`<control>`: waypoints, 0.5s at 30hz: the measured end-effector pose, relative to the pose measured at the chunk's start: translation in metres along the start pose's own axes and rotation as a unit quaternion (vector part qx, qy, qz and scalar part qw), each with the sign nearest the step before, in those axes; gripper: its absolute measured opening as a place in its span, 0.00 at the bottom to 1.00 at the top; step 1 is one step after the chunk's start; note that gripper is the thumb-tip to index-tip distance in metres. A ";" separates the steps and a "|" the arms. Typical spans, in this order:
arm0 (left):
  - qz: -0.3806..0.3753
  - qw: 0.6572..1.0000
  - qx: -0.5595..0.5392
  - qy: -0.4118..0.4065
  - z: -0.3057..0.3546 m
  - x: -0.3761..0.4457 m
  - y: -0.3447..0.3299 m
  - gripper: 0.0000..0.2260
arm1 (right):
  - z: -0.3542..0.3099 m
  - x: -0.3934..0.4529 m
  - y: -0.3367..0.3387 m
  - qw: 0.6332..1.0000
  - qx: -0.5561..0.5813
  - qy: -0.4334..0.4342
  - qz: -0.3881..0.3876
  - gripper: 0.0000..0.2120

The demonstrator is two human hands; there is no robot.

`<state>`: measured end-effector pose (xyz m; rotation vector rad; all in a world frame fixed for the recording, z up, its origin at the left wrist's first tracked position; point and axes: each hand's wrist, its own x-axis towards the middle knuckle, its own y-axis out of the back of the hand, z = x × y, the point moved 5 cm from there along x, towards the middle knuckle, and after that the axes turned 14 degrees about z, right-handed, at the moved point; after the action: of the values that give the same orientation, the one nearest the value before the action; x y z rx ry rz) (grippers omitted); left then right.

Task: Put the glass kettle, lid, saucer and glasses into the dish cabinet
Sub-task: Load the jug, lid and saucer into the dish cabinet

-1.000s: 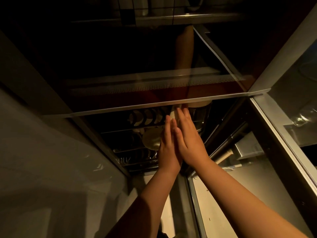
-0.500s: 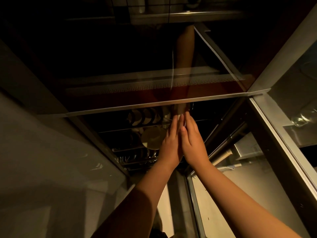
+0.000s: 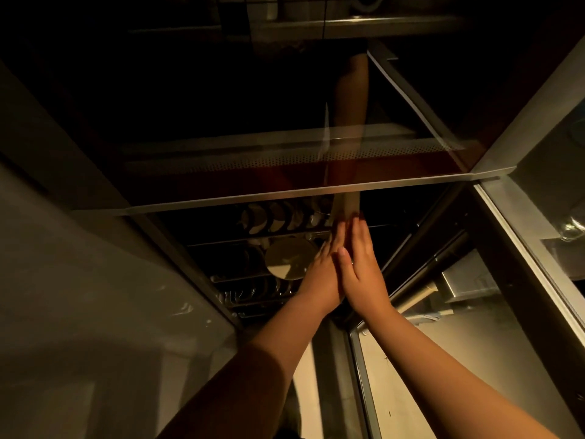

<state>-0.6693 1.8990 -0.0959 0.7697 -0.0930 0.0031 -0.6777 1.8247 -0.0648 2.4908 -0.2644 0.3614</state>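
Note:
I look up into the open dish cabinet (image 3: 411,248), which is dark inside. My left hand (image 3: 321,274) and my right hand (image 3: 362,264) are raised side by side, fingers straight, palms facing each other and touching. A thin pale saucer (image 3: 345,202), seen edge-on, sticks up between the fingertips of both hands, just under the door's lower edge. Its upper part is hidden behind the door glass. The glass kettle and the lid are not clearly visible.
The lifted glass door (image 3: 285,194) hangs over the opening and mirrors my arm. Left of my hands, a wire rack holds several upright plates (image 3: 275,217), a round pale dish (image 3: 289,258) and dark items lower down (image 3: 253,293). A clear glass (image 3: 573,228) shows at far right.
Both hands have shifted slightly right and stayed pressed together. The pale round shape above my fingertips a second ago now shows as a narrow strip between them.

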 end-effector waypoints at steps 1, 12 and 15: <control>-0.004 1.000 0.004 0.004 0.001 0.002 -0.003 0.36 | 0.004 0.003 0.000 1.000 -0.010 -0.002 -0.001 0.27; -0.071 0.986 0.142 -0.047 0.000 0.015 -0.019 0.37 | 0.038 0.015 0.000 0.996 -0.072 0.036 -0.038 0.28; -0.086 0.986 0.138 -0.037 0.000 0.019 -0.019 0.36 | 0.036 0.018 -0.001 0.997 -0.045 0.049 -0.023 0.25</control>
<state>-0.6499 1.8846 -0.1075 1.0532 -0.0973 -0.1797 -0.6531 1.8019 -0.0880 2.3777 -0.1786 0.4423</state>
